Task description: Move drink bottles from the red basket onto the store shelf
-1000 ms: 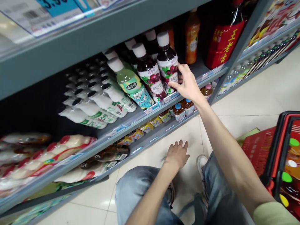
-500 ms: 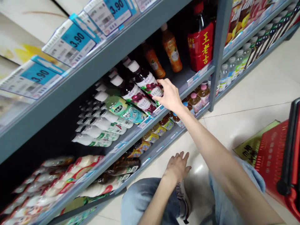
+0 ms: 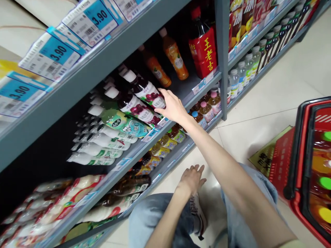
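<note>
My right hand (image 3: 172, 106) is at the lower end of a dark grape juice bottle (image 3: 148, 91) with a white cap, thumb and fingers on either side of its base. The bottle stands at the front of the middle shelf. Directly beside it is a second grape juice bottle (image 3: 138, 109), then a green bottle (image 3: 119, 122) with a white cap. My left hand (image 3: 190, 179) hangs above my knee with its fingers apart and nothing in it. Orange juice bottles (image 3: 176, 57) stand deeper in the shelf, right of the grape juice.
A red basket (image 3: 281, 165) holding bottles with green and yellow caps stands on the floor at the right. A red bottle pack (image 3: 204, 51) is near the shelf upright (image 3: 221, 62). Price tags (image 3: 90, 22) line the upper shelf edge. Small bottles (image 3: 165, 141) fill the lower shelf.
The view has shifted, so the shelves appear further left and more of the basket shows. My right hand stays at the same grape juice bottle; my left hand remains apart from the shelf.
</note>
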Motion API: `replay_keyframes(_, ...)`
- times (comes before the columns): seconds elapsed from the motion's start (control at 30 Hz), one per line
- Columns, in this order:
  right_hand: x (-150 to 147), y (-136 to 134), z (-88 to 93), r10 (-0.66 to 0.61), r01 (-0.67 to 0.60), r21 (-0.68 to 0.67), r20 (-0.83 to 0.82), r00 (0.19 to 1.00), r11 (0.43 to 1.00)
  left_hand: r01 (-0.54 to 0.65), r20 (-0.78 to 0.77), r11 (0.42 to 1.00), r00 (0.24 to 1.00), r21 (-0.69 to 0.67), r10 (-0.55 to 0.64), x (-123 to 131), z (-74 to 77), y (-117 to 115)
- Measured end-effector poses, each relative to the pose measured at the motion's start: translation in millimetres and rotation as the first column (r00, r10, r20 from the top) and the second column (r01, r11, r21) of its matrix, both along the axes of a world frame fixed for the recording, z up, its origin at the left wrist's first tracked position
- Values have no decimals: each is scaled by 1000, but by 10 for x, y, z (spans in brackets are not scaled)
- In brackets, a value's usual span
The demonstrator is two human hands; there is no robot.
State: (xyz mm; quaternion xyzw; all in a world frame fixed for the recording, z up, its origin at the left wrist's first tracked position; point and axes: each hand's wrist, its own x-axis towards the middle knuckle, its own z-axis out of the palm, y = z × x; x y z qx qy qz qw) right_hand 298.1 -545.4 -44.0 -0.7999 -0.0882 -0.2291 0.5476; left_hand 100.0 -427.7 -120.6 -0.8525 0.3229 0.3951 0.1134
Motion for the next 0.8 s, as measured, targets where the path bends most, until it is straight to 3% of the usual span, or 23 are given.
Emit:
replay_keyframes(0.17, 46, -210, -41, -2, 3, 37, -34, 999, 999, 11, 10, 999, 1000, -42, -11, -47, 29, 29)
replay_keyframes(0.3, -351, -485, -119, -139, 143, 58, -69, 988, 988, -1, 16, 996, 1000, -86, 3, -56, 41, 83)
replay_keyframes(0.43, -940, -724, -133, -353, 348, -73, -81, 932, 935, 2, 23, 992, 1000, -125, 1, -14, 67, 149)
replay_keyframes(0.5, -1228, -822, -95, -316, 302, -167, -64, 947, 939, 22, 34, 990, 999, -141, -18, 11, 82, 176)
replay_keyframes(0.63, -1895, -1061, -70, -119, 92, -265, -87, 989, 960, 98, 71, 978, 994, -182, -87, 99, 70, 201)
replay_keyframes(0.7, -2364, -1177, -98, -126, 84, -292, -128, 984, 953, 133, 89, 966, 989, -224, -115, 140, 44, 212)
replay_keyframes(0.8, -3184, -1336, -165, -257, 142, -413, -238, 936, 900, 147, 92, 949, 988, -279, -126, 167, 3, 242)
